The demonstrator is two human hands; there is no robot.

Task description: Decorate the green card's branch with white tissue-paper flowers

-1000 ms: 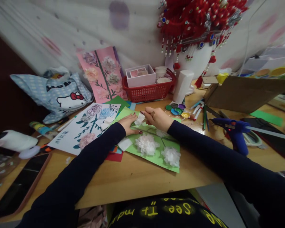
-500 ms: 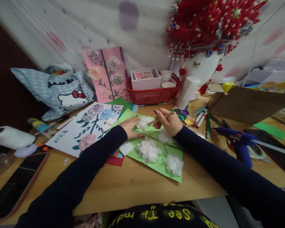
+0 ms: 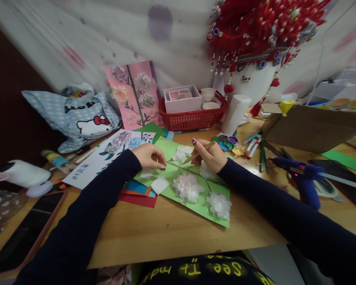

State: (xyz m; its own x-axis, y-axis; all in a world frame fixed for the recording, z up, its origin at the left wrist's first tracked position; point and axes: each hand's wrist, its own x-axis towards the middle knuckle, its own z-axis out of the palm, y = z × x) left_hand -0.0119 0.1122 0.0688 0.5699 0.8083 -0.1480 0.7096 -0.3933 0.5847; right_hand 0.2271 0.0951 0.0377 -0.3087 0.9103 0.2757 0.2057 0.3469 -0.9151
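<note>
My right hand (image 3: 210, 155) is closed around a pointed wooden stick (image 3: 190, 158). The stick's tip reaches beside a white tissue-paper flower (image 3: 182, 152) on the light green sheet (image 3: 166, 145). Over the left part of that sheet is my left hand (image 3: 150, 156), fingers curled and thumb near the fingertips; whatever they pinch, if anything, is too small to make out. Just below it lie white tissue squares (image 3: 160, 185). More tissue flowers stand on the sheet, a large one (image 3: 188, 187) in the middle and another (image 3: 219, 206) near the lower right corner, along drawn dark stems.
Left of the sheet lies a white flower picture (image 3: 86, 168), with a phone (image 3: 26, 229) nearer me. A red basket (image 3: 192, 120) stands behind. On the right are paint pots (image 3: 237, 151), markers (image 3: 254, 147), a blue glue gun (image 3: 302, 176) and a cardboard piece (image 3: 311, 128).
My left hand has lifted off the sheet, moved left and curled its fingers, where it lay spread before. My right hand stays by the upper flower with the stick.
</note>
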